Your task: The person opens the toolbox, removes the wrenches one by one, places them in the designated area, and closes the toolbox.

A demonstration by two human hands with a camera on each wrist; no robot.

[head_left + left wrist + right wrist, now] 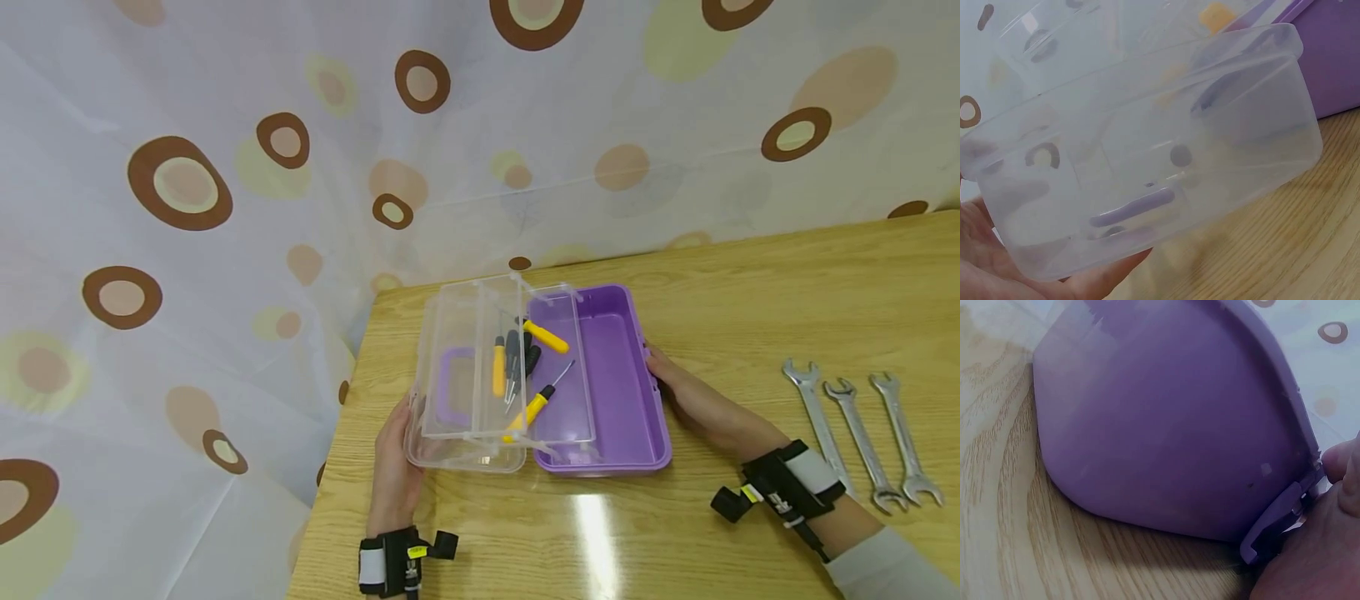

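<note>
A toolbox lies open on the table, its purple base [618,375] on the right and its clear lid [465,457] folded out to the left. Between them, clear plastic trays [456,325] are spread out. Several screwdrivers [546,337] with yellow or dark handles show in and through the trays. My left hand [397,467] holds the lid's outer side, with fingers [1110,275] under it in the left wrist view. At the base's right wall, my right hand [705,404] grips the side by the purple latch [1275,515], thumb at the rim.
Three open-ended wrenches [819,417] lie side by side on the wooden table [510,542], right of the toolbox and close to my right forearm. A patterned white sheet [465,158] hangs behind the table and along its left side.
</note>
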